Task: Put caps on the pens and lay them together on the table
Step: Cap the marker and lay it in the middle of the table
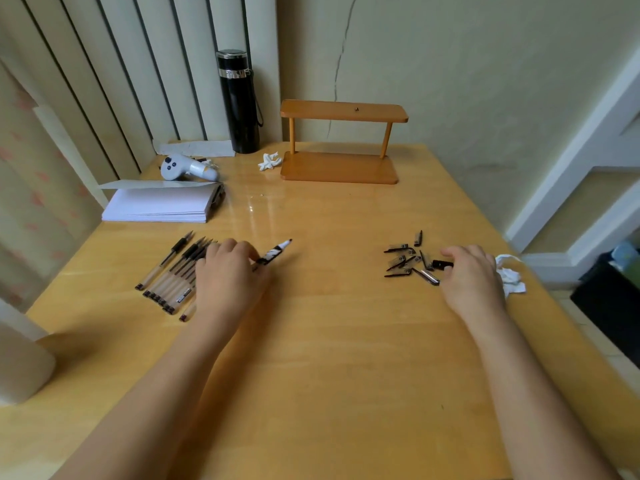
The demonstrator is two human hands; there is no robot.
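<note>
1. We read the place as a room in a home, used as a desk corner.
2. Evidence: a wooden table [329,341] pushed against a painted wall with a crack [341,60].
3. At the table's far edge stand a black thermos [239,102] and a small wooden shelf [341,143].
4. Near the far left corner lies a stack of white paper [159,204]; a patterned curtain [31,188] hangs left.

Uncapped pens [173,271] in row at left, loose caps [410,259] scattered at right.

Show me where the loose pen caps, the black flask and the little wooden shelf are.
pen caps [410,261]: head view, middle of the pile.
black flask [242,109]: head view, its body.
wooden shelf [343,111]: head view, top board.
</note>
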